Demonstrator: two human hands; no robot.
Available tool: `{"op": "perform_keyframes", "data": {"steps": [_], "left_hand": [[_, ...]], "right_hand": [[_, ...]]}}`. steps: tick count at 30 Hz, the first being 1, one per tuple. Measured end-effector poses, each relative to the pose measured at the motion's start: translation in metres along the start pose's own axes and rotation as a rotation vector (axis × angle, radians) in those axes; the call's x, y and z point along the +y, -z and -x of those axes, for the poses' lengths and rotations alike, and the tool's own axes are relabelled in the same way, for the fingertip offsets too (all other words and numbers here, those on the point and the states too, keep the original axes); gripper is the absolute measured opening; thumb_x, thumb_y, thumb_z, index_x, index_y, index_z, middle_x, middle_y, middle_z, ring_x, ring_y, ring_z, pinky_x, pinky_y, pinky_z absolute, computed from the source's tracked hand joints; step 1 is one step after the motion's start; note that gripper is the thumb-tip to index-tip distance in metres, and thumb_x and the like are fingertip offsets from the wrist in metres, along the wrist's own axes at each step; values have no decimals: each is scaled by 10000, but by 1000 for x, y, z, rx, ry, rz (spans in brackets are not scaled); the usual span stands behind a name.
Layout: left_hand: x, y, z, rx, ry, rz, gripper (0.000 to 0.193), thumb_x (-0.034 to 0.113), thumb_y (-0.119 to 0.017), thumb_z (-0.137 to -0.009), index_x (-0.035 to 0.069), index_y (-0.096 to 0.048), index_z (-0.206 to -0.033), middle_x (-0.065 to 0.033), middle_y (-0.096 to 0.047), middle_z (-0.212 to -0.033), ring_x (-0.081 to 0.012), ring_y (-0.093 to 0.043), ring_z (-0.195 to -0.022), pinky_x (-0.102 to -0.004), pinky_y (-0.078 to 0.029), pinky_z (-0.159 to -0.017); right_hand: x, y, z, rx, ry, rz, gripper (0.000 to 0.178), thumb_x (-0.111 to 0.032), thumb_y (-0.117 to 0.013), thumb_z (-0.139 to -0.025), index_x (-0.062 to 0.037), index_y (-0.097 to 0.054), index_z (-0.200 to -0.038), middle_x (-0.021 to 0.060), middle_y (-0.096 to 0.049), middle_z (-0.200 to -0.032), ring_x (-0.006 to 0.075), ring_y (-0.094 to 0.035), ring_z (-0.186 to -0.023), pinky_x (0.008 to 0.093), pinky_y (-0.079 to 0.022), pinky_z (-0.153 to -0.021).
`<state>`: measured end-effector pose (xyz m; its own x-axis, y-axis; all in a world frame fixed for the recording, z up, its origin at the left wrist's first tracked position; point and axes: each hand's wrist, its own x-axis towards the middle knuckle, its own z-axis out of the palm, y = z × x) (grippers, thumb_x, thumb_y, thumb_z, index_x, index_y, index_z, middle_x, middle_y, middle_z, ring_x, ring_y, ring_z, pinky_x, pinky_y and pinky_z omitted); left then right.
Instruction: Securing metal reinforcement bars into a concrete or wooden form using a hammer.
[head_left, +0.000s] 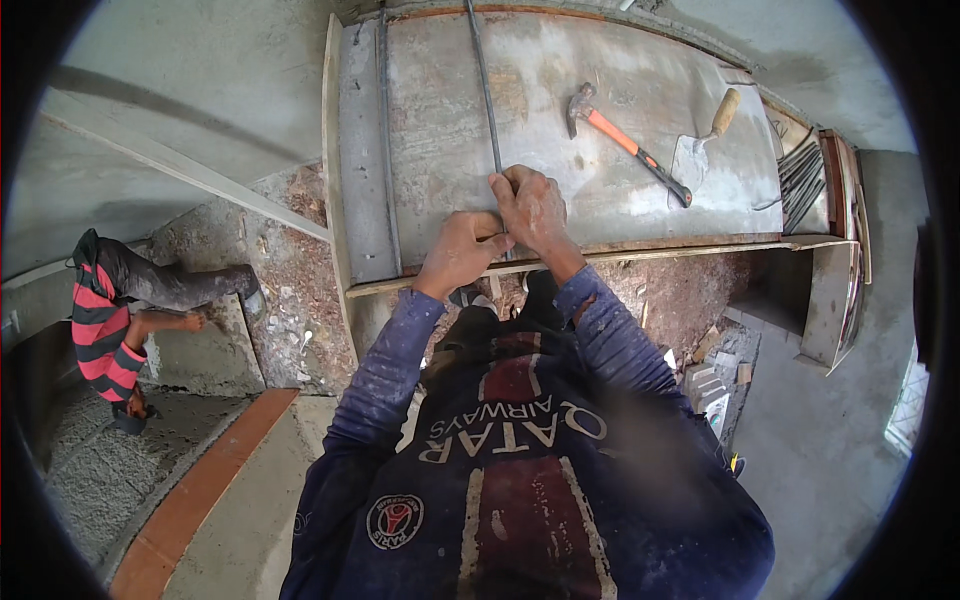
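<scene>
A thin dark steel rod runs from the far side of a grey wooden board towards me. At its near end, my right hand is closed, thumb and fingers pinching the rod. My left hand is closed just to the left and nearer, its fingertips at the rod beside the right hand. Some of the rod is hidden under my fingers. A second rod lies along the board's left side. To the right of my hands rest a claw hammer with an orange and black handle and a wooden-handled trowel.
A raised wooden strip edges the board's near side. Several thin rods are bundled at its right end. A slanting plank stands at left, above rubble. Further left, a person in a striped shirt bends down.
</scene>
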<state>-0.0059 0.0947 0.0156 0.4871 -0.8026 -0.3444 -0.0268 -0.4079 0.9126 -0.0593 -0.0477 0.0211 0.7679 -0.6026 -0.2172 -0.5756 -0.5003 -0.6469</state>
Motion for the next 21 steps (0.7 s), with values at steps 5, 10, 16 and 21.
{"op": "perform_keyframes", "data": {"steps": [5,10,16,21], "left_hand": [[-6,-7,0,35,-24,-40,210,125,-712,-843,-38,-710,-976,-183,-731,-932,-262,-704,-862,-357,-518,-790],[2,-6,5,17,25,-41,221,102,-703,-851,-48,-710,-1014,-172,-742,-983,-218,-712,-928,-342,-518,-840],[6,-5,5,7,38,-38,243,124,-706,-858,-50,-702,-1028,-177,-740,-994,-228,-713,-933,-342,-516,-839],[0,-7,5,15,4,-35,241,141,-708,-862,-48,-693,-1011,-183,-736,-970,-236,-712,-896,-349,-513,-813]], "right_hand": [[1,-4,2,18,19,67,367,-380,-576,-919,-34,-698,-906,226,-682,-801,437,-660,-829,512,-502,-759],[4,-7,5,35,19,78,364,-378,-574,-920,-37,-702,-914,230,-684,-808,439,-662,-831,514,-508,-770],[2,-6,5,38,25,97,368,-380,-577,-914,-35,-701,-904,230,-683,-807,439,-662,-826,514,-509,-764],[-1,-4,7,14,25,86,344,-354,-561,-927,-38,-697,-910,239,-688,-812,448,-665,-827,526,-515,-788]]}}
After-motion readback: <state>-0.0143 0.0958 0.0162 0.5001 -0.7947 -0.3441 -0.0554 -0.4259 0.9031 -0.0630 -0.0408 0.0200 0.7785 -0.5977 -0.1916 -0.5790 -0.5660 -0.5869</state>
